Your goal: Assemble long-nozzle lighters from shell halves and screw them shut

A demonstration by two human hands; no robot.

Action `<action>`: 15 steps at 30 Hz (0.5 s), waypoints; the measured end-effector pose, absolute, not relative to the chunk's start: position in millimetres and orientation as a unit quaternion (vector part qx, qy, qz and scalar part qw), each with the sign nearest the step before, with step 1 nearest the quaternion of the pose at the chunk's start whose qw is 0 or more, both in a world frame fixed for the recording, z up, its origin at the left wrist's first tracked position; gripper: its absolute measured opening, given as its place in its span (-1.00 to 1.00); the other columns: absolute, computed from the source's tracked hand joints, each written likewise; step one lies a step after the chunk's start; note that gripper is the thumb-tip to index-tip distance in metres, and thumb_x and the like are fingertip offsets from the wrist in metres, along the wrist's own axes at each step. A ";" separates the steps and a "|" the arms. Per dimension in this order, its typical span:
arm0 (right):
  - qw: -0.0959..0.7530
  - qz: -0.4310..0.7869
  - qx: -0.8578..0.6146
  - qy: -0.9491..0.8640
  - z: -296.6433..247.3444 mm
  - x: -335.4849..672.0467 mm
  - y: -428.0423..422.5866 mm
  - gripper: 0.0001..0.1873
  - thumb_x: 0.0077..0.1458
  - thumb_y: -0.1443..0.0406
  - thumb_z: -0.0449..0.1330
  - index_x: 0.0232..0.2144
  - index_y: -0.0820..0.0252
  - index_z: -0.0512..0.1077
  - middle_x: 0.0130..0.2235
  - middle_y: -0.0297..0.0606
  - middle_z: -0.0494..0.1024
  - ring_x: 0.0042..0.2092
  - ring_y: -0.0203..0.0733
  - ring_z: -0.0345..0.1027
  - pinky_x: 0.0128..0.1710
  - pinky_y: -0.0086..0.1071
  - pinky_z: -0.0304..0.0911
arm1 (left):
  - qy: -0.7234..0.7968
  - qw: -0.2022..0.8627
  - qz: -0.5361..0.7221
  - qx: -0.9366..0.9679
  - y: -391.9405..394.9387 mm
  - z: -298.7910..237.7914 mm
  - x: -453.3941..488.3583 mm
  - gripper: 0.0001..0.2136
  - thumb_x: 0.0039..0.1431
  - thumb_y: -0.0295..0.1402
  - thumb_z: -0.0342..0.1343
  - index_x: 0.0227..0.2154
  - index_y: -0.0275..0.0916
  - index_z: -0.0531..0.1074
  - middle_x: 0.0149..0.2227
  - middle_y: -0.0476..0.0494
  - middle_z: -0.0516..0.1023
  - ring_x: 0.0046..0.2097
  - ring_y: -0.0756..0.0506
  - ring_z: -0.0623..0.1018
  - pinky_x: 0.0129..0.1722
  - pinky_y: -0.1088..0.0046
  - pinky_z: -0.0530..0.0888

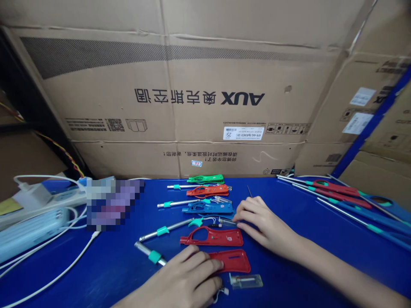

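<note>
The left hand [192, 273] is palm down, fingers bent; the right hand [261, 220] curls inward. Whether either grips, I cannot tell. A red casing [238, 260] lies under the left fingertips, a clear tank [226, 221] at the right's.

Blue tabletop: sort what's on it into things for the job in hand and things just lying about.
Likely in the job:
near red shell, under the left hand
clear tank, at the right hand
other coloured shells
metal tubes

Apparently just lying about:
white power strip
light blue device
white cable
</note>
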State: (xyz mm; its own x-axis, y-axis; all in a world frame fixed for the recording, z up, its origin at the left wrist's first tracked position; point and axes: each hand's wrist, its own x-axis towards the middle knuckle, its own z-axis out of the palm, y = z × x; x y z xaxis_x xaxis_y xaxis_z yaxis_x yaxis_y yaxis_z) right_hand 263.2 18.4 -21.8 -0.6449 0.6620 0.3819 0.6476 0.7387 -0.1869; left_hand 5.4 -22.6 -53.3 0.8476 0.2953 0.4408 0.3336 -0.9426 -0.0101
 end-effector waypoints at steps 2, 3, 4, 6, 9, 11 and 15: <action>0.214 0.001 -0.353 -0.911 -19.0 263.8 17.6 -0.82 0.29 0.37 0.00 -0.27 0.17 0.41 -0.27 -0.24 0.45 -0.23 -0.17 0.24 -0.16 -0.24 0.06 | -0.164 0.041 -0.209 -0.963 -23.7 -49.0 4.3 -0.80 0.37 -0.46 -0.11 -0.15 -0.26 0.43 -0.05 -0.13 0.53 -0.15 -0.12 0.50 -0.07 0.29 0.35; 0.214 -0.008 -0.350 -0.912 -17.4 264.8 17.7 -0.81 0.29 0.36 0.00 -0.27 0.17 0.41 -0.28 -0.24 0.45 -0.24 -0.17 0.24 -0.16 -0.24 0.05 | -0.165 0.039 -0.198 -0.965 -24.5 -46.2 3.7 -0.78 0.37 -0.47 -0.13 -0.14 -0.26 0.43 -0.04 -0.13 0.52 -0.14 -0.13 0.50 -0.07 0.29 0.35; 0.216 -0.018 -0.348 -0.912 -15.8 266.5 18.1 -0.80 0.30 0.36 -0.01 -0.26 0.17 0.41 -0.28 -0.24 0.45 -0.23 -0.17 0.25 -0.15 -0.23 0.05 | -0.168 0.036 -0.186 -0.967 -25.3 -43.2 3.1 -0.77 0.37 -0.47 -0.14 -0.13 -0.26 0.43 -0.03 -0.14 0.52 -0.13 -0.13 0.50 -0.06 0.28 0.35; 0.221 -0.034 -0.351 -0.909 -12.7 271.4 20.5 -0.79 0.30 0.35 -0.03 -0.24 0.17 0.41 -0.27 -0.23 0.46 -0.23 -0.16 0.26 -0.12 -0.21 0.04 | -0.174 0.032 -0.167 -0.970 -26.9 -37.3 2.3 -0.77 0.37 -0.47 -0.14 -0.10 -0.26 0.42 -0.01 -0.15 0.51 -0.12 -0.15 0.50 -0.04 0.26 0.34; 0.227 -0.039 -0.364 -0.902 -9.1 279.8 25.8 -0.81 0.29 0.37 -0.01 -0.24 0.18 0.41 -0.26 -0.21 0.47 -0.21 -0.15 0.28 -0.08 -0.18 0.04 | -0.176 0.023 -0.150 -0.973 -27.9 -29.7 2.5 -0.78 0.35 -0.49 -0.11 -0.07 -0.25 0.40 0.01 -0.15 0.50 -0.10 -0.16 0.49 -0.03 0.25 0.35; 0.216 -0.026 -0.377 -0.900 -7.2 283.6 28.0 -0.83 0.27 0.38 0.01 -0.26 0.18 0.41 -0.26 -0.22 0.47 -0.20 -0.15 0.29 -0.07 -0.18 0.04 | -0.180 0.009 -0.141 -0.973 -27.1 -26.3 3.4 -0.77 0.33 -0.50 -0.10 -0.06 -0.25 0.40 0.01 -0.13 0.50 -0.09 -0.16 0.49 -0.02 0.25 0.35; 0.120 0.071 -0.404 -0.904 -2.8 283.1 21.8 -0.91 0.23 0.34 0.11 -0.33 0.17 0.41 -0.29 -0.29 0.47 -0.21 -0.16 0.32 -0.04 -0.17 0.03 | -0.185 -0.031 -0.142 -0.972 -23.6 -22.8 5.9 -0.76 0.31 -0.50 -0.07 -0.03 -0.23 0.38 -0.02 -0.12 0.51 -0.10 -0.14 0.48 -0.02 0.29 0.36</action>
State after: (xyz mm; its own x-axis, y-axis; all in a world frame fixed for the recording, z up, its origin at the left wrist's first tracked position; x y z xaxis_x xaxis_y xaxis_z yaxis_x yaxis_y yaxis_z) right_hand 283.1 21.8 -2.8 -0.6444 0.7477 0.1601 0.7134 0.6633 -0.2262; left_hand 5.9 -23.6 -22.8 0.8917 0.3679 0.2636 0.3502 -0.9298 0.1131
